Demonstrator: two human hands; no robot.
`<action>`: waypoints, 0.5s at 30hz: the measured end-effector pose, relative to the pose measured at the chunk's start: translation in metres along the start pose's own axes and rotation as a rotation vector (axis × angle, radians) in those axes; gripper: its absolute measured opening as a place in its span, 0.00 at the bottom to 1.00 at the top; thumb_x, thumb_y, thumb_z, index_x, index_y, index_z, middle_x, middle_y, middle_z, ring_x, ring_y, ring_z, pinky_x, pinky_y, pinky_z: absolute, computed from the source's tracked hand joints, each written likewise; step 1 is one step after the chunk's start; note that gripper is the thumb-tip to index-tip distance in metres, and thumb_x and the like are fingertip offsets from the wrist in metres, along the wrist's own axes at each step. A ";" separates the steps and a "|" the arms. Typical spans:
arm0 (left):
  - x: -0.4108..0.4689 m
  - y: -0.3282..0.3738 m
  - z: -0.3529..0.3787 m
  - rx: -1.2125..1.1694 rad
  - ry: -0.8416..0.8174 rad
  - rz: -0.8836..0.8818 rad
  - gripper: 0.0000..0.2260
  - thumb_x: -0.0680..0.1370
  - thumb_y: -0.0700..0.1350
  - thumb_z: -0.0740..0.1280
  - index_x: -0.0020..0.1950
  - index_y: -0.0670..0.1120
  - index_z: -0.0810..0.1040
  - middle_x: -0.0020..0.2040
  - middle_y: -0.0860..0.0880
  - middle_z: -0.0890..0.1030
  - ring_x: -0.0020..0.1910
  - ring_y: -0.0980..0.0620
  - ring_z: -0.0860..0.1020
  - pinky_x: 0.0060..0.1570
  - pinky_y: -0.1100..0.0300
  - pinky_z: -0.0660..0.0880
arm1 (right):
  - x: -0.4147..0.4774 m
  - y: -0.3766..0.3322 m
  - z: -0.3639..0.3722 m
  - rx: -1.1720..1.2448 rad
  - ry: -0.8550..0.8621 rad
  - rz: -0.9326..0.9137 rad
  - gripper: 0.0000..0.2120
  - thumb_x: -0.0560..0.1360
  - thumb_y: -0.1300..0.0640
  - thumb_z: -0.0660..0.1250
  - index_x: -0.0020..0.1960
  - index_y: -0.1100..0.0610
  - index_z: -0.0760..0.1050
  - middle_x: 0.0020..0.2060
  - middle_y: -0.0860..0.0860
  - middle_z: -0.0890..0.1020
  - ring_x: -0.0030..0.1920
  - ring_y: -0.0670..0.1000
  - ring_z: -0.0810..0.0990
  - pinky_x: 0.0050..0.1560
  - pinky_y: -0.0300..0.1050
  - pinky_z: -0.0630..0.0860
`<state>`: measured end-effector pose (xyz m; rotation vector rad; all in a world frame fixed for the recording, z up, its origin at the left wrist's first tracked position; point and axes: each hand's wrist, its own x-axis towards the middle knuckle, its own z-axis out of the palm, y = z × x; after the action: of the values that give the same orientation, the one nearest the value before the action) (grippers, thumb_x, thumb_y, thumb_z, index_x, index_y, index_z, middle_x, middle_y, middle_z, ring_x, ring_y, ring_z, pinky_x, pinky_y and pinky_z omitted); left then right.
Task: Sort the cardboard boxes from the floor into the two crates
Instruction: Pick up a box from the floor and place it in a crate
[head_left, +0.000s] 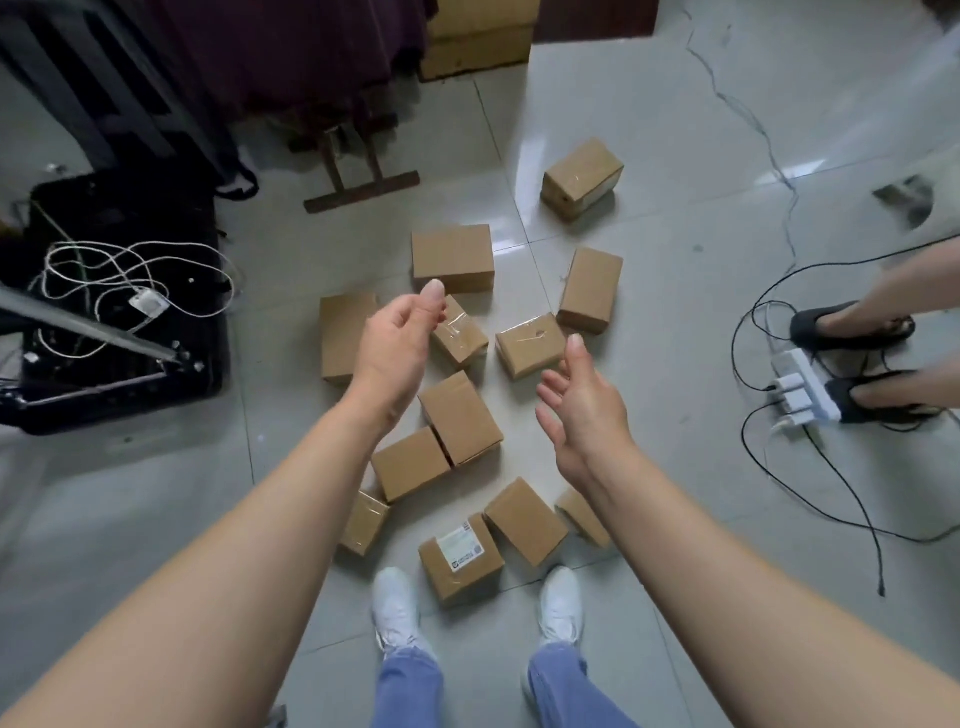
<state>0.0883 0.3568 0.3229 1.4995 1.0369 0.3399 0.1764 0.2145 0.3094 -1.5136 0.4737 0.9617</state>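
Observation:
Several brown cardboard boxes lie scattered on the tiled floor ahead of my feet. One box (582, 178) sits apart at the far side, another (452, 257) lies at the far edge of the cluster, a taped one (530, 344) lies between my hands, and a labelled one (461, 557) lies by my shoes. My left hand (397, 345) hovers above the cluster, fingers loosely bent, holding nothing. My right hand (584, 415) is held out over the floor with its palm turned inward and fingers relaxed, empty. A black crate (213, 332) stands at the left.
The black crate holds white cables and a metal bar. Another person's feet in dark sandals (852, 327) stand at the right beside a white power strip (802, 384) with black cords trailing over the floor. A dark cloth-draped table and a wooden stand (358, 176) are at the back.

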 end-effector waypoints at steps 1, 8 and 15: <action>0.017 -0.021 0.004 0.053 -0.027 0.008 0.12 0.80 0.55 0.60 0.43 0.52 0.78 0.43 0.55 0.80 0.43 0.62 0.77 0.43 0.72 0.72 | 0.023 0.015 0.001 0.007 0.022 0.026 0.26 0.77 0.40 0.61 0.67 0.57 0.70 0.57 0.52 0.77 0.57 0.50 0.76 0.64 0.47 0.72; 0.109 -0.199 0.026 0.453 -0.295 -0.073 0.17 0.79 0.59 0.57 0.58 0.50 0.76 0.48 0.56 0.77 0.50 0.55 0.75 0.46 0.59 0.70 | 0.164 0.151 0.003 -0.040 0.142 0.266 0.22 0.76 0.37 0.61 0.50 0.57 0.75 0.66 0.60 0.73 0.65 0.59 0.74 0.63 0.51 0.72; 0.168 -0.338 0.051 0.622 -0.348 -0.183 0.27 0.79 0.61 0.58 0.69 0.43 0.70 0.67 0.45 0.73 0.62 0.49 0.72 0.59 0.56 0.67 | 0.272 0.263 0.001 -0.047 0.227 0.388 0.34 0.74 0.34 0.62 0.71 0.56 0.67 0.65 0.56 0.73 0.57 0.54 0.72 0.65 0.50 0.68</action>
<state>0.0825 0.4098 -0.0541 1.9043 1.0318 -0.4017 0.1301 0.2268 -0.0658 -1.6137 0.9385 1.1068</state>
